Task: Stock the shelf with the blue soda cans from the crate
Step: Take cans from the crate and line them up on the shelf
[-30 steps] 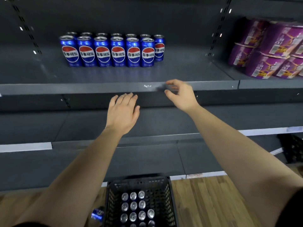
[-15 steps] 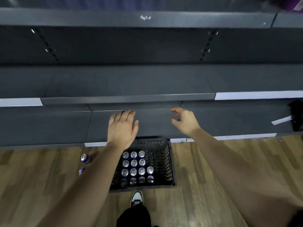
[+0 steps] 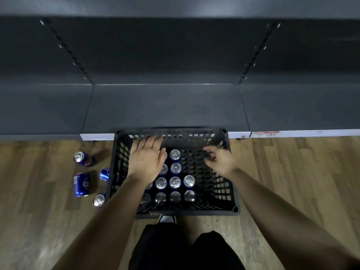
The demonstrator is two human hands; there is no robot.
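Head view looks straight down into the crate (image 3: 220,184), where the cans (image 3: 175,182) stand upright in rows, silver tops up, long axis vertical; they fill the left and middle of the crate, and the right part shows only black mesh. Left hand (image 3: 146,160) hovers palm down right over the leftmost cans at the back, hiding some of them; its fingers (image 3: 148,142) are straight and together, holding nothing; whether they touch a can top I cannot tell. Right hand (image 3: 220,162) hangs over the mesh on the right, fingers (image 3: 209,149) loosely curled around nothing; the nearest cans lie to its left and below, apart from it.

By my judgement the left hand is the nearer one: its cans sit directly beneath the palm, so a grasp means coming down from above and closing round an upright body, while the right hand would first need to move in leftward. The step in hand looks like a reach for the next cans; none is lifted yet.

Outward from there, the crate sits on the floor (image 3: 292,182), its far side against the base of the shelf (image 3: 165,108); loose cans (image 3: 81,184) lie on the floor just left of the crate, one plainly on its side, others showing their tops; a shoe (image 3: 166,219) shows at the crate's near edge.
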